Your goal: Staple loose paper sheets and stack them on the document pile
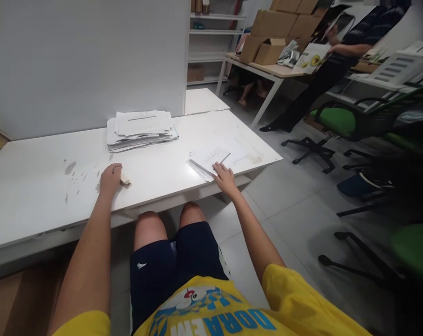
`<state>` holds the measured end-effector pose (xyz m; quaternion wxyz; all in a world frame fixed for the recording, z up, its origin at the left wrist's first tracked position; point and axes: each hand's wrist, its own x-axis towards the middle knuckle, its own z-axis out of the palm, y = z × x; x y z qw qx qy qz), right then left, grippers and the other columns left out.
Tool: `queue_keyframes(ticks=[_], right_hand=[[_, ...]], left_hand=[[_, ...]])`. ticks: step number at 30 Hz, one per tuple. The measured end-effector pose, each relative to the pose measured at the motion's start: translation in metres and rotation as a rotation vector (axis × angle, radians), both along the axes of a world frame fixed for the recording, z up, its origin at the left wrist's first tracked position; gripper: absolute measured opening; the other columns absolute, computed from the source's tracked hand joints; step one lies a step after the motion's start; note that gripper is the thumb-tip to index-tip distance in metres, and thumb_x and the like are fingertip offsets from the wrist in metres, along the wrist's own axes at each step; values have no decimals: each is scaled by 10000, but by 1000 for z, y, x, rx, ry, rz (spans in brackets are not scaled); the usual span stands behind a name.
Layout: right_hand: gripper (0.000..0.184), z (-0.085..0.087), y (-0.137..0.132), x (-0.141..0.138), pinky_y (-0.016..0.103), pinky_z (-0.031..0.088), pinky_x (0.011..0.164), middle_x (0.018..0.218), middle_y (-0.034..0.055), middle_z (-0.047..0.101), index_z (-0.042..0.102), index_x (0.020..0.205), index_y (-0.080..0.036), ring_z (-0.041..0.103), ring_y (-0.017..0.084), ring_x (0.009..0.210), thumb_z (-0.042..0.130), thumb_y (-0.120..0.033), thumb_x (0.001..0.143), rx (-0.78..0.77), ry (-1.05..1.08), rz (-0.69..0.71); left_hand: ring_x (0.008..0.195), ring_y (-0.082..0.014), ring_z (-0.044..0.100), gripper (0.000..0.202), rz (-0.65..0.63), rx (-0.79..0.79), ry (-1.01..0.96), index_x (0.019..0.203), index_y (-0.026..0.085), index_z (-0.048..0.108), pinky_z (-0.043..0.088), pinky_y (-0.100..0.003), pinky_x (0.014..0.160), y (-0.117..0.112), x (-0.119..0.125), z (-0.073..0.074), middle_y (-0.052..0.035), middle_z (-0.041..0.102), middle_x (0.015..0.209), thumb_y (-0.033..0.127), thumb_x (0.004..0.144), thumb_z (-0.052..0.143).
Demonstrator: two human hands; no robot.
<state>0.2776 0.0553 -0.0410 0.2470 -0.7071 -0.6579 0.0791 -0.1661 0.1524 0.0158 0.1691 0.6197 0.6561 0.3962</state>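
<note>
My left hand [110, 181] rests on the white table with its fingers curled. At its fingertips is a small cream-coloured object [126, 179] with a dark end, its kind too small to make out. My right hand [226, 179] lies with fingers stretched over a small stack of paper sheets [205, 160] near the table's front edge. A thin dark stick, perhaps a pen [227, 157], lies on the sheets just beyond those fingers. Further back, between the hands, stands a thick pile of papers [142, 128].
The white table [155, 172] has grey marks at left and meets a tall pale panel [85, 60]. Right of it are green office chairs [337, 122] and a blue bin [355, 184]. Behind, a person holds a printed box [311, 58] beside a desk with cardboard boxes [272, 23].
</note>
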Motion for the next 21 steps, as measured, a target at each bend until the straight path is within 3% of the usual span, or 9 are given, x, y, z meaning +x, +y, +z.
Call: queue_keyframes(ticks=[7,14,18,21], right_hand=[[509,3,2,1,562,283,1176,1582,51,404,490,1477,-282,335,255,1479,350,-289,987,-50,-125,62],[476,-2,0,1,598,249,1182,1559,25,440,566,1410,-308,361,267,1466,362,-285,981,-9,-41,15],[480,12,-7,-48,687,240,1150,1514,76,497,593,1380,-253,378,310,1452,330,-238,979,43,70,-113],[482,28,-16,-114,630,235,1186,1521,83,488,584,1387,-220,362,286,1465,326,-202,981,91,63,73]], left_hand=[[1135,-300,612,272,37,-15,-20,954,223,693,452,-461,1056,7,-7,-1,-75,720,1117,339,815,491],[1185,-298,610,339,15,-25,-90,1019,209,712,441,-465,1084,3,-10,-3,-80,718,1164,391,847,484],[1264,-289,569,320,-62,8,-85,1014,209,715,390,-438,1147,-2,-12,-5,-86,675,1256,372,827,513],[1314,-287,527,298,-136,30,-7,1000,207,708,348,-427,1183,-4,-11,-6,-99,629,1317,365,812,538]])
